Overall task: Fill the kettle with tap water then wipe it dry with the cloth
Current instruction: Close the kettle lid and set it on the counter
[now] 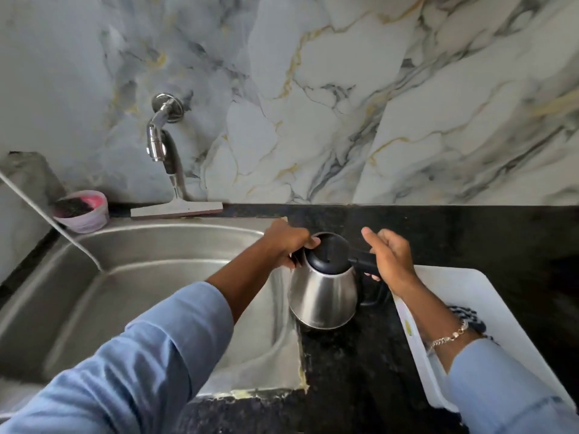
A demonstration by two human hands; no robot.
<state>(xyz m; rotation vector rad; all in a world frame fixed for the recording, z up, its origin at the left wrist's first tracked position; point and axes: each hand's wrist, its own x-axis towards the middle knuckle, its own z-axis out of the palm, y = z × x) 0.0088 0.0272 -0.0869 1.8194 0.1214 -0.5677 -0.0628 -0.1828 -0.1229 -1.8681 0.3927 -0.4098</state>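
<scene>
A steel kettle (324, 297) with a black lid stands on the black counter just right of the sink. My right hand (390, 261) grips its black handle, index finger stretched forward. My left hand (289, 244) holds the spout side of the lid's rim. The lid is down. The tap (156, 136) juts from the marble wall above the sink's far left. A dark blue-and-white cloth (466, 316) lies in a white tray at the right, partly hidden by my right forearm.
The steel sink (141, 277) fills the left half. A squeegee (177, 208) and a pink tub (81, 211) sit on the ledge behind it. The white tray (488, 292) lies on the black counter (470, 233) at the right. A thin hose crosses the sink's left corner.
</scene>
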